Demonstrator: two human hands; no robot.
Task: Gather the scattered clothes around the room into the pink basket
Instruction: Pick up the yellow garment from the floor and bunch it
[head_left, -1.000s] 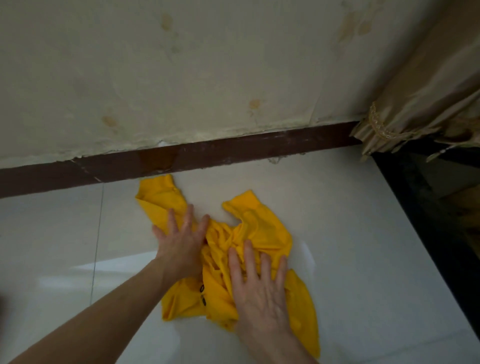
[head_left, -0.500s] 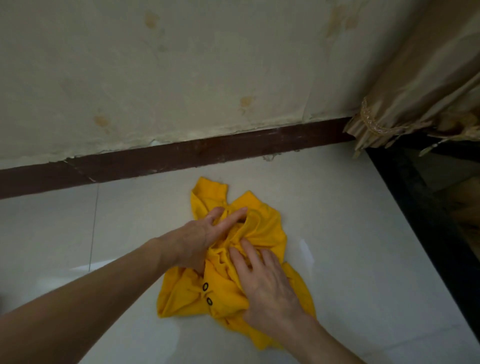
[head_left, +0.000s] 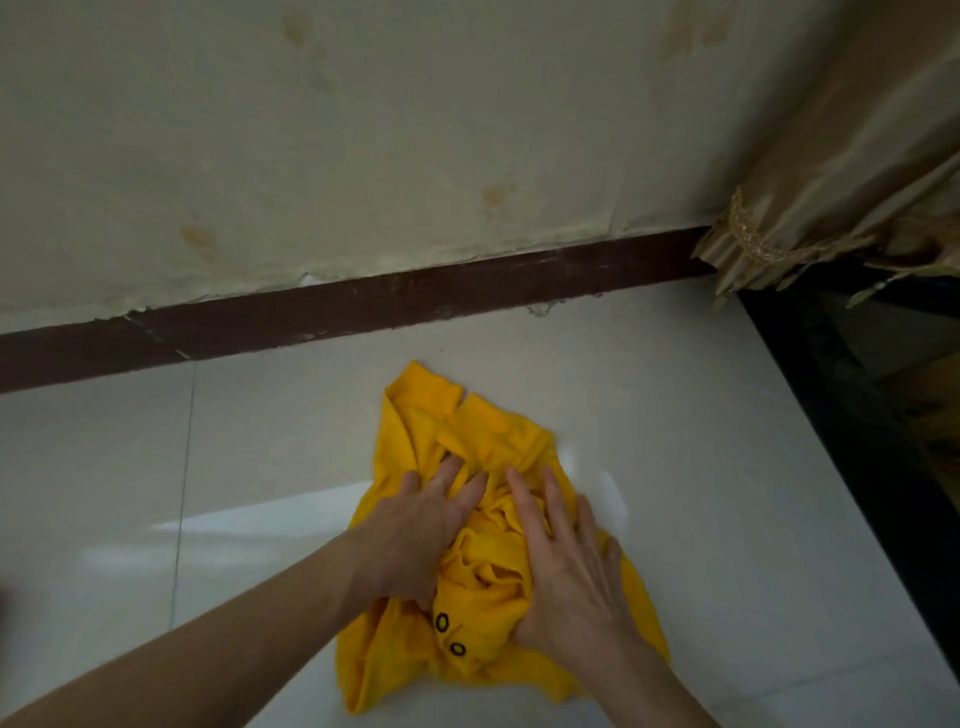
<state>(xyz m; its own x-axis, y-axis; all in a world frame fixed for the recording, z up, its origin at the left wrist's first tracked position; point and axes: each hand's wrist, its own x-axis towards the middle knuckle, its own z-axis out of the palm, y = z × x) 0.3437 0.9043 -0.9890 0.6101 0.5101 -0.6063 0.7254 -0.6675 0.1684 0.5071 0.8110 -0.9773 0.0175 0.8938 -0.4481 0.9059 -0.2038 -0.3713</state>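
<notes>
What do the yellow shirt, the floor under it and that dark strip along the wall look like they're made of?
Yellow shirt: soft matte knit, probably cotton; it crumples into loose folds. Floor: glossy pale tile, likely ceramic; it reflects light and shows a thin joint line. Dark skirting strip: dull brown, possibly painted wood or tile; its scuffed surface leaves that open.

Shirt on floor before baseboard, curtain far right.

1. Single head view, looking forward and steeply down.
2. It hangs close above the left hand and right hand, low over the floor.
3. It faces the wall, with a curtain at the right edge.
</notes>
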